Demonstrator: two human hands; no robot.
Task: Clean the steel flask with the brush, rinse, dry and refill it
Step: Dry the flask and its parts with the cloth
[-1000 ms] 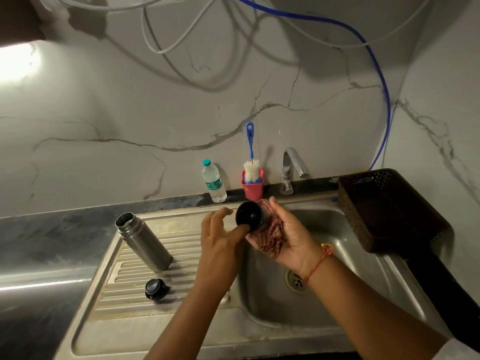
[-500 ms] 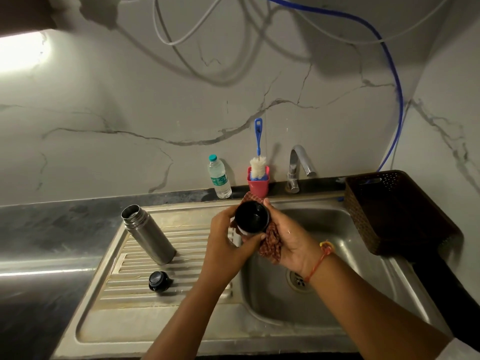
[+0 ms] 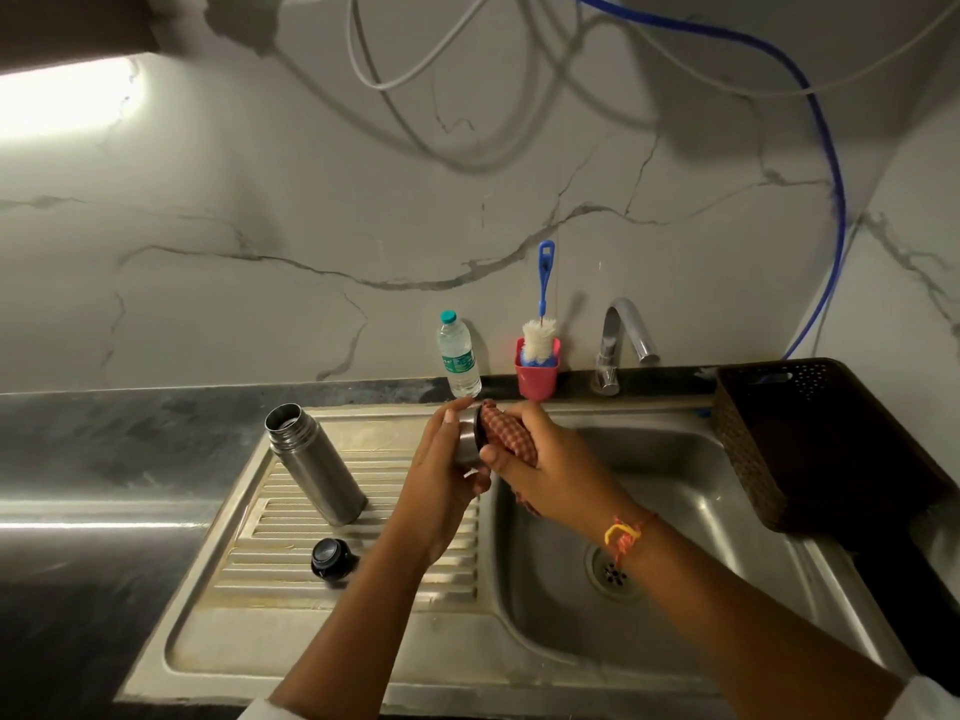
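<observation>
Change, head view: the steel cup point(image 3: 467, 440) showed its dark mouth to the camera half a second ago. It is now turned on its side, mouth to the right, with the checked cloth point(image 3: 506, 432) pushed into it.
Left hand point(image 3: 441, 478): its grip is clamped on the steel cup, fingers over the top and thumb beneath.
Right hand point(image 3: 553, 475): its grip is closed round the checked cloth, pressing it into the cup's mouth; a thread bracelet point(image 3: 623, 535) is on the wrist.
Place: both hands are above the near-left edge of the sink point(image 3: 691, 589) basin.
Steel flask point(image 3: 314, 462): upright and uncapped on the ribbed drainboard, left of the hands, touched by neither.
Black stopper point(image 3: 332, 559): lying on the drainboard just in front of the flask.
Brush point(image 3: 540, 332): standing bristles-down in a red holder point(image 3: 537, 381) at the wall.
Water bottle point(image 3: 458, 361): upright on the table just left of the holder.
Tap point(image 3: 623, 337): right of the holder.
Basket point(image 3: 810, 439): dark, at the sink's right edge.
</observation>
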